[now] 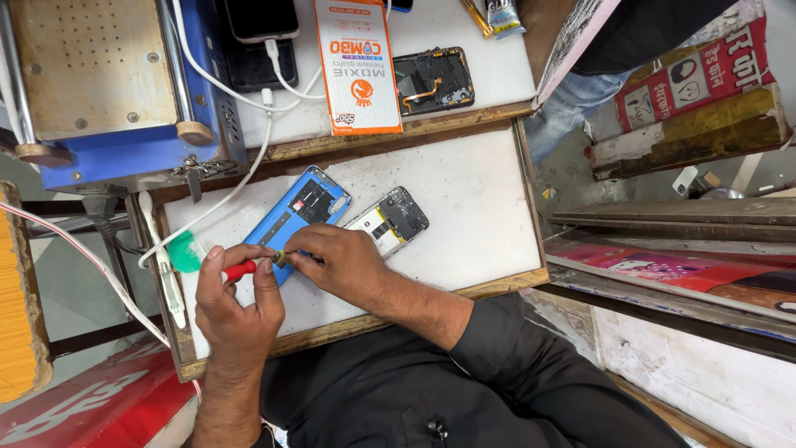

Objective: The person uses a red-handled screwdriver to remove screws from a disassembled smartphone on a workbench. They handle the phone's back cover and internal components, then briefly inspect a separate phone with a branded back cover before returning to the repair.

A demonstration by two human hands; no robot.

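Pinched in the left hand (236, 303), a red screwdriver (240, 270) lies nearly level, long axis 9 to 3 o'clock, tip at 3 o'clock meeting the fingertips of the right hand (340, 261), which close on something too small to tell. Both work over the blue phone back (303, 207), which slants from 7 to 1 o'clock on the white tray (473, 207); an opened phone (394, 220) lies beside it at 3 o'clock. I judge a slipped tip could gouge the phone or fling a screw off the tray.
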